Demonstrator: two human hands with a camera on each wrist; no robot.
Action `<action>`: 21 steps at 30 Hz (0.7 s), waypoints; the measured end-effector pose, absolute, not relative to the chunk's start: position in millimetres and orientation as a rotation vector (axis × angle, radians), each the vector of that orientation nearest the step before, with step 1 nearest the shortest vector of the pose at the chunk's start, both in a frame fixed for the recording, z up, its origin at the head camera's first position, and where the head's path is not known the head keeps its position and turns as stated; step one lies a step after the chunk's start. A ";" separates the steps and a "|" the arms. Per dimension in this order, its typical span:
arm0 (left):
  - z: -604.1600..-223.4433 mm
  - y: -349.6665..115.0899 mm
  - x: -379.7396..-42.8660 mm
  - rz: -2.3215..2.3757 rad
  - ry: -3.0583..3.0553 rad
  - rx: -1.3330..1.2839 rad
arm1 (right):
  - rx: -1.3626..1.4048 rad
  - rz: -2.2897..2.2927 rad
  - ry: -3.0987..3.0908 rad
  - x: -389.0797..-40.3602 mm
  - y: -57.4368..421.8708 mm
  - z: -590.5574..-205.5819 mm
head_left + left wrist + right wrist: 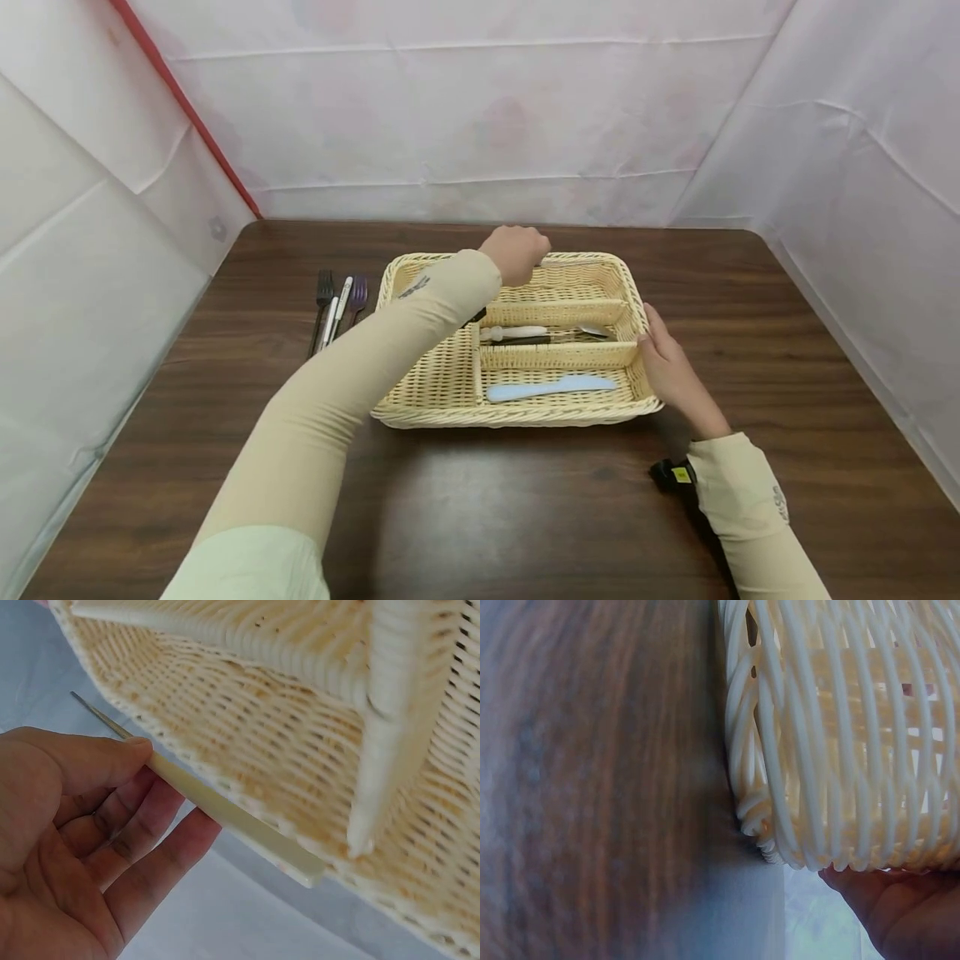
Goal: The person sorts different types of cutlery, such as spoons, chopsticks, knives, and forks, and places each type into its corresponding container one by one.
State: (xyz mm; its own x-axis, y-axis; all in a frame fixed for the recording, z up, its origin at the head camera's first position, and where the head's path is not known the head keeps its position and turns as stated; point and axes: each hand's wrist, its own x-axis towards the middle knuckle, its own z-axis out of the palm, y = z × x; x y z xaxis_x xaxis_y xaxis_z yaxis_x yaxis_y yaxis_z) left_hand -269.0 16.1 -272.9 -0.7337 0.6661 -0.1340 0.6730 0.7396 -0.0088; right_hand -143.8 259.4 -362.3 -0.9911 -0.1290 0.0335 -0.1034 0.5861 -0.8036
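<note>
A cream wicker basket [517,417] with divided compartments sits on the table. My left hand [516,254] reaches across to its back rim. In the left wrist view that hand pinches a slim utensil [232,817] with a cream handle and a thin metal end, between thumb and fingers, alongside the rim. The kind of utensil cannot be told from this side. My right hand [671,371] holds the basket's right end, thumb at the rim. A light blue knife [551,387] lies in the front compartment. The middle one has a white-handled utensil [513,332], a dark handle [525,340] and a spoon [595,331].
Left of the basket lie a black fork [324,287], a purple fork [359,292] and white-handled utensils [343,296] between them. My left sleeve [330,408] covers part of the basket's left compartment. A cloth backdrop [480,125] stands behind the dark wooden table [510,517].
</note>
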 end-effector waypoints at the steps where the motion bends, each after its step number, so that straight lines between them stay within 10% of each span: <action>1: -276.1 18.6 -270.0 -0.088 2.811 1.088 | -0.204 -1.402 2.772 -143.7 258.9 -362.9; 21: -312.0 36.8 -280.0 -0.136 2.683 0.974 | -0.215 -1.411 2.761 -140.2 250.1 -361.6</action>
State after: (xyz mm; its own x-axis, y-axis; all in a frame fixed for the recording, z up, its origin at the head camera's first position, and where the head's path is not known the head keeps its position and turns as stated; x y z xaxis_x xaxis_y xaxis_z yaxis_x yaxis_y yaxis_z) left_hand -280.0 36.8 -312.0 -0.7322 0.6139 -0.2950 0.6406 0.7678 0.0079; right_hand -140.2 250.1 -361.6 -0.9899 -0.1381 0.0335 -0.1081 0.5785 -0.8085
